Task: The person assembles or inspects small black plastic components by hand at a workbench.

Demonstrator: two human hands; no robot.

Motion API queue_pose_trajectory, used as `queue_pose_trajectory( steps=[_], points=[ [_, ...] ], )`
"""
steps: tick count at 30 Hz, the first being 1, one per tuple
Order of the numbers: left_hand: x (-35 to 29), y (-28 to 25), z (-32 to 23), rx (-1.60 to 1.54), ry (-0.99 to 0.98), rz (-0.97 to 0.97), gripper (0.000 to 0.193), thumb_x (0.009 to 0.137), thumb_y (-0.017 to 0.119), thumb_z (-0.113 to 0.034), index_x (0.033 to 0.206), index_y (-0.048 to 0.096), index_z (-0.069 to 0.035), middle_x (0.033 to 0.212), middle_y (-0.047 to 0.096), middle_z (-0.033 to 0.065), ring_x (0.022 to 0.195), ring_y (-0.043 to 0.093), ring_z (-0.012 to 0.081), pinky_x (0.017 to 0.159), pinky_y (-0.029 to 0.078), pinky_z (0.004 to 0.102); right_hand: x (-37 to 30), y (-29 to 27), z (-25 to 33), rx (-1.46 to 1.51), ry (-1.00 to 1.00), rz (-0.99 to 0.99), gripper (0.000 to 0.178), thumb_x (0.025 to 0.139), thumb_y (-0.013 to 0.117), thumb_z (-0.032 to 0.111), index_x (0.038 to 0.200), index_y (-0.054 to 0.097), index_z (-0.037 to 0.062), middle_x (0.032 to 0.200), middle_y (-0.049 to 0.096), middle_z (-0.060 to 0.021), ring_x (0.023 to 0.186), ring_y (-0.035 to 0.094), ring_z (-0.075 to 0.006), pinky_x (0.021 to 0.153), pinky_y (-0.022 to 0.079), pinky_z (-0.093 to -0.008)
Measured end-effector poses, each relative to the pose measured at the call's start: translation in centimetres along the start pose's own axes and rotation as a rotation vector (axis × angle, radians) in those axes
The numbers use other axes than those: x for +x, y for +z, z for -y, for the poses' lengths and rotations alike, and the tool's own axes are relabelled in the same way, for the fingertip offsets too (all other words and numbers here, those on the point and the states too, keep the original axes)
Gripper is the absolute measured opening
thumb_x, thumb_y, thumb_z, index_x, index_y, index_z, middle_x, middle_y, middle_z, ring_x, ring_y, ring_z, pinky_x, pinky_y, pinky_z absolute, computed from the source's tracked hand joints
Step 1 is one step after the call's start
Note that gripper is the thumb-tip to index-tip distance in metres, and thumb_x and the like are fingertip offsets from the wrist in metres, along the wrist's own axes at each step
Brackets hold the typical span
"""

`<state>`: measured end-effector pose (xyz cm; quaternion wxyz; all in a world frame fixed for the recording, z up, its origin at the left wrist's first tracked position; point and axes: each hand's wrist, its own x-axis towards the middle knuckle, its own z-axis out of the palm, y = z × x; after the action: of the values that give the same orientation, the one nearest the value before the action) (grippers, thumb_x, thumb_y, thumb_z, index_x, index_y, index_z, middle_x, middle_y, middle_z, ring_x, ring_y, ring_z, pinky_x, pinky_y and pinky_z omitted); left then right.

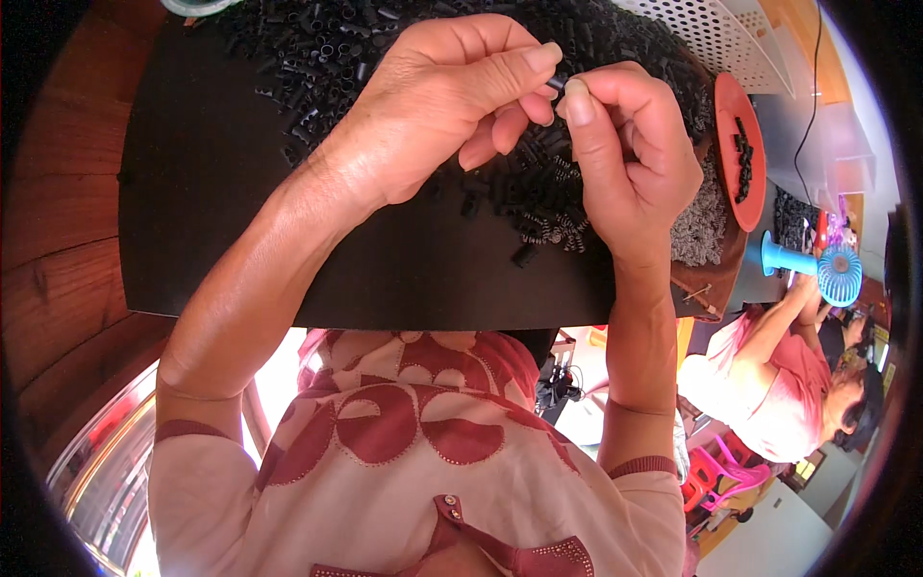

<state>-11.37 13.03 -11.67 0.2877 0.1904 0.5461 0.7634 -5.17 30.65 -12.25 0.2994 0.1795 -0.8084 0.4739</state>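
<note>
Above the far part of a dark table, my left hand (pixel 452 91) and my right hand (pixel 635 144) meet with their fingertips close together. Between them is a small black tube-shaped part (pixel 558 84), pinched by thumb and finger on each side. Most of it is covered by the fingers. Under and behind the hands spreads a large heap of small black plastic tubes (pixel 317 58). Small metal springs (pixel 553 229) lie mixed with black tubes just below the hands. A pile of silvery springs (pixel 697 231) sits to the right of my right wrist.
An orange-red plate (pixel 728 154) with black parts stands on the right. Behind it is a white perforated basket (pixel 697 38). A small blue fan (pixel 817 267) is at the right, near a person in pink (pixel 779 375). The dark tabletop (pixel 202 192) has a curved front edge.
</note>
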Motion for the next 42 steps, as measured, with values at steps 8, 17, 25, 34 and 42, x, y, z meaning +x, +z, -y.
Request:
queue_pose_trajectory(
  steps=[8, 17, 25, 34, 42],
  points=[
    [-0.3, -0.1, 0.2, 0.126, 0.068, -0.039, 0.028, 0.106, 0.059, -0.033, 0.101, 0.066, -0.006, 0.086, 0.071, 0.0009, 0.054, 0.048, 0.0031, 0.045, 0.033, 0.0182, -0.1, 0.0, 0.3, 0.038, 0.09, -0.009, 0.006, 0.096, 0.069, 0.002, 0.099, 0.064, 0.0012, 0.079, 0.066, -0.0032, 0.066, 0.059, -0.0058, 0.06, 0.049, -0.0215],
    [-0.2, 0.3, 0.8, 0.169, 0.169, -0.075, 0.028, 0.107, 0.057, -0.032, 0.102, 0.065, -0.006, 0.083, 0.068, 0.0003, 0.054, 0.048, 0.0037, 0.046, 0.036, 0.0183, -0.1, -0.1, 0.5, 0.083, 0.17, -0.021, 0.008, 0.097, 0.07, 0.007, 0.1, 0.063, 0.0022, 0.078, 0.068, -0.0006, 0.066, 0.057, -0.0029, 0.059, 0.047, -0.0205],
    [-0.1, 0.4, 0.1, 0.129, 0.087, -0.04, 0.03, 0.108, 0.056, -0.034, 0.099, 0.066, -0.007, 0.081, 0.067, 0.0002, 0.055, 0.051, 0.0036, 0.045, 0.037, 0.0182, 0.1, 0.0, 0.2, 0.085, 0.138, -0.019, 0.007, 0.098, 0.069, 0.005, 0.101, 0.063, 0.0024, 0.079, 0.068, -0.0015, 0.068, 0.059, -0.0038, 0.061, 0.048, -0.0204],
    [-0.1, 0.5, -0.4, 0.058, -0.01, -0.01, 0.031, 0.108, 0.055, -0.033, 0.096, 0.065, -0.006, 0.079, 0.067, 0.0016, 0.051, 0.049, 0.0048, 0.041, 0.034, 0.0197, -0.2, -0.2, -0.1, 0.014, 0.023, 0.02, 0.009, 0.095, 0.07, 0.001, 0.1, 0.063, 0.0029, 0.085, 0.065, -0.0076, 0.07, 0.063, -0.0129, 0.061, 0.05, -0.0269],
    [-0.2, 0.0, -0.5, -0.097, 0.008, 0.057, 0.028, 0.108, 0.056, -0.027, 0.092, 0.066, -0.005, 0.074, 0.064, 0.0024, 0.052, 0.051, 0.0063, 0.045, 0.039, 0.0209, 0.1, 0.0, 0.4, 0.006, -0.012, 0.008, 0.019, 0.091, 0.073, 0.003, 0.107, 0.062, 0.0047, 0.082, 0.06, -0.0056, 0.062, 0.057, -0.0127, 0.055, 0.047, -0.0271]
  ],
)
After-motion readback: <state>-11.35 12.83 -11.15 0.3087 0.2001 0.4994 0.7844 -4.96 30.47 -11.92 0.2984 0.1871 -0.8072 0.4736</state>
